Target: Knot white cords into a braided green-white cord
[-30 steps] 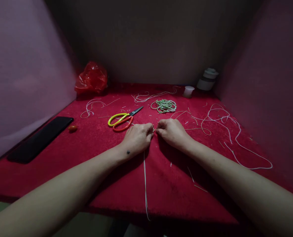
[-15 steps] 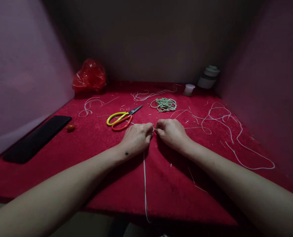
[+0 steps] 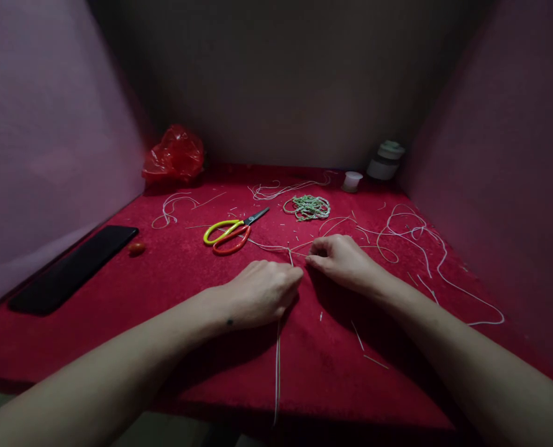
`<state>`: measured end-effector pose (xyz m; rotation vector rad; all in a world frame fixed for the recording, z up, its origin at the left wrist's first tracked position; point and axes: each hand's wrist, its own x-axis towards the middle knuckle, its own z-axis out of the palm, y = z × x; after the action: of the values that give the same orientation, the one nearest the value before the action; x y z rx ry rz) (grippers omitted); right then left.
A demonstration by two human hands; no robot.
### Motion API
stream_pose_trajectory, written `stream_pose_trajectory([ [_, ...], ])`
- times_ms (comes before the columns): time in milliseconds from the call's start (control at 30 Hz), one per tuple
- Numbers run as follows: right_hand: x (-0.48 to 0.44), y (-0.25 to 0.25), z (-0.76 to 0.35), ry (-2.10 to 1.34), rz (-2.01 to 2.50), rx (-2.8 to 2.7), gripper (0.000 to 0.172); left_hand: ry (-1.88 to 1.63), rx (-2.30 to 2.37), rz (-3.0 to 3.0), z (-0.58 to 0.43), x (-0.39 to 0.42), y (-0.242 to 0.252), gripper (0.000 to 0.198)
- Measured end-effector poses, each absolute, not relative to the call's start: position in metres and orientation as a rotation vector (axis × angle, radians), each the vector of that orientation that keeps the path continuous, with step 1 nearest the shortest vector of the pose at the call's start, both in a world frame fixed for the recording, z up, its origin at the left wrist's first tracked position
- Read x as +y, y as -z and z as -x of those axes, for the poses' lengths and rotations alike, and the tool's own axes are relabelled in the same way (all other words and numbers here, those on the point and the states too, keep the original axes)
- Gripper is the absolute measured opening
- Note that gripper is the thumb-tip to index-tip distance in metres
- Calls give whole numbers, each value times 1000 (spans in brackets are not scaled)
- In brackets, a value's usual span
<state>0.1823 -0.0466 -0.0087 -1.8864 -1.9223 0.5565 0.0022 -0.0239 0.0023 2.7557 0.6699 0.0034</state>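
Note:
My left hand (image 3: 268, 287) is closed on thin pale cords (image 3: 278, 366), whose lower ends hang toward the table's front edge. A short knotted piece of cord (image 3: 290, 253) sticks up beyond its fingers. Just to the right, my right hand (image 3: 336, 256) pinches a thin cord strand (image 3: 299, 252) running from that knot, thumb against forefinger. Another pale strand (image 3: 267, 246) leads left from the knot toward the scissors (image 3: 230, 236), which have one yellow and one red handle and lie on the red cloth.
Behind my hands lies a bundle of green-and-white braided cord (image 3: 308, 207). Loose cords (image 3: 444, 248) spread at right. A black phone-like slab (image 3: 76, 267), a small reddish-orange object (image 3: 137, 248) and a red plastic bag (image 3: 176, 155) are at left. A white spool (image 3: 351, 181) and a jar (image 3: 386, 160) stand back right.
My left hand has moved down and toward me along the cords, uncovering the knot. My right hand has shifted slightly right, drawing a strand out. The view has tilted slightly upward.

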Motion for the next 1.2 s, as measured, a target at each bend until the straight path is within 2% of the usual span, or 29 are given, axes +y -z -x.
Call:
stream_pose_trajectory([
  [100, -48, 3, -189, -865, 1771, -1721, 17, 109, 425, -2500, 2, -22, -18, 23],
  [167, -49, 1, -191, -1101, 1661, -1522, 17, 23, 520, -2282, 2, -19, -21, 27],
  [233, -51, 1, -191, -1289, 1540, -1359, 18, -108, 718, -2018, -1, -18, -18, 24],
  [300, -53, 2, -188, -1405, 1419, -1241, 16, -175, 814, -1714, -7, -19, -10, 18],
  [467, -55, 9, -181, -1593, 1188, -1026, 12, -235, 533, -1148, -18, -26, 9, 33],
  [600, -52, 12, -183, -1763, 1106, -933, 13, -93, 438, -951, -16, -25, 9, 24],
  [733, -49, 10, -189, -1850, 1128, -878, 11, -123, 489, -925, -7, -17, 2, 9],
  [900, -47, 7, -195, -1856, 1164, -852, 6, -181, 537, -1124, 8, -7, -15, 7],
  [1133, -42, 8, -206, -1773, 1288, -849, 6, -543, 632, -1787, 53, 9, -63, 33],
  [1200, -41, 10, -207, -1764, 1296, -848, 6, -623, 792, -1962, 65, 13, -69, 42],
])
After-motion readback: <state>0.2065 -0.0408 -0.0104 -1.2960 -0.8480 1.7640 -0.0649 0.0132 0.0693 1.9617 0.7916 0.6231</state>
